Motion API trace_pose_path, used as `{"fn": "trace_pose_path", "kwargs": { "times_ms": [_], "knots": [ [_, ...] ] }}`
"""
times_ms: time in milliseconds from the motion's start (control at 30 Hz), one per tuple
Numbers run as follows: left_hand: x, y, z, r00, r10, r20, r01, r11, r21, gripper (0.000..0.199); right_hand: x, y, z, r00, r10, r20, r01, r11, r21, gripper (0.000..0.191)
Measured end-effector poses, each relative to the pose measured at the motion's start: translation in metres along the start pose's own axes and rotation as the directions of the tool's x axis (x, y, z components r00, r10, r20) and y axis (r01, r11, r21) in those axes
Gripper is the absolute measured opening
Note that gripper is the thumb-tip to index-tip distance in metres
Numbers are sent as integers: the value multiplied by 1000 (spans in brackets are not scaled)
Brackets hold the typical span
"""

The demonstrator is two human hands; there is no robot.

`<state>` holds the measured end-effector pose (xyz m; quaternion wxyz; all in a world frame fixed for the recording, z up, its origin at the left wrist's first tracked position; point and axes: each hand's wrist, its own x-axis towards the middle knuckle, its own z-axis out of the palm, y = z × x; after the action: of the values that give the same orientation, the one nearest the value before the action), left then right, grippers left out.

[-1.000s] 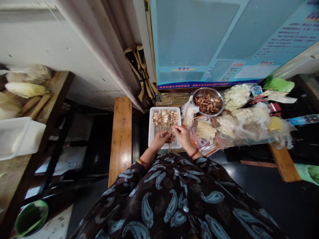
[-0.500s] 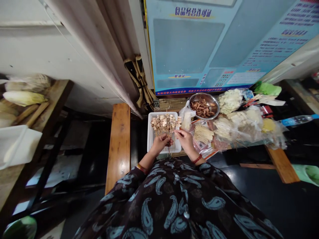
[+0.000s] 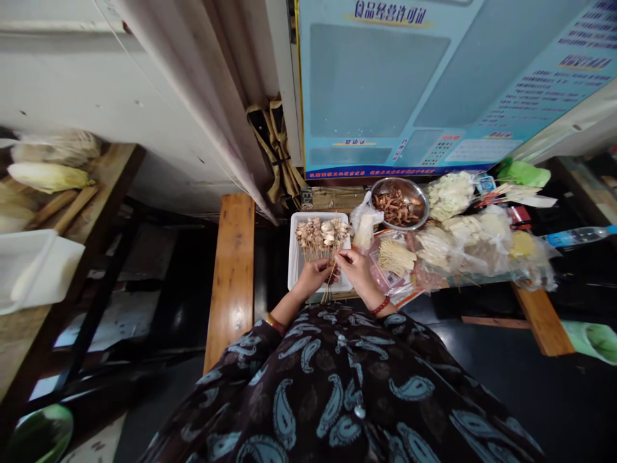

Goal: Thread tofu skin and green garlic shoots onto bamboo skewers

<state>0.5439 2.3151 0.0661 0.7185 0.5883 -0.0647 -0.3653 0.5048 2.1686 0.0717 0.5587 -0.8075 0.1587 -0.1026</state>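
Note:
Over a white plastic tray (image 3: pixel 292 254), my left hand (image 3: pixel 311 276) is closed around a small bunch of skewers, whose thin stick ends poke out below the fingers. My right hand (image 3: pixel 354 265) pinches at the sticks just beside it; the exact stick between its fingertips is too small to make out. Rows of skewers (image 3: pixel 308 233) threaded with small pale and brownish pieces lie at the far side of the tray. The kind of food on them is unclear.
Right of the tray are a bagged pale item (image 3: pixel 365 228), a metal bowl (image 3: pixel 426 209) of reddish-brown strips, enoki-like mushrooms (image 3: pixel 395 256), cauliflower (image 3: pixel 450 193), more bagged food and a water bottle (image 3: pixel 573 236). A wooden bench (image 3: pixel 231 270) stands left. A blue notice board (image 3: pixel 376 77) rises behind.
The view has shifted slightly. My right hand has come closer to my left, and the stick ends under the left hand now slant more to the lower left.

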Motion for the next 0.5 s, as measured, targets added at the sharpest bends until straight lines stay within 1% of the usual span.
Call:
{"fn": "trace_pose_path", "kwargs": {
  "times_ms": [133,267,400,500],
  "knots": [
    [-2,1,-3,1000,-19,0,19,999,-40,30,1,-3,0,1000,-1,-5,1,1000,-6,36],
    [-3,1,-6,1000,-21,-16,20,998,-63,31,3,-2,-5,1000,2,-22,-2,1000,-14,34],
    [0,1,-7,999,-43,-23,41,997,-59,33,7,1,-8,998,8,-55,-9,1000,-11,32],
    [3,1,-5,999,-54,-3,54,997,-46,31,8,3,-5,999,14,-42,-14,1000,9,31]
  ]
}}
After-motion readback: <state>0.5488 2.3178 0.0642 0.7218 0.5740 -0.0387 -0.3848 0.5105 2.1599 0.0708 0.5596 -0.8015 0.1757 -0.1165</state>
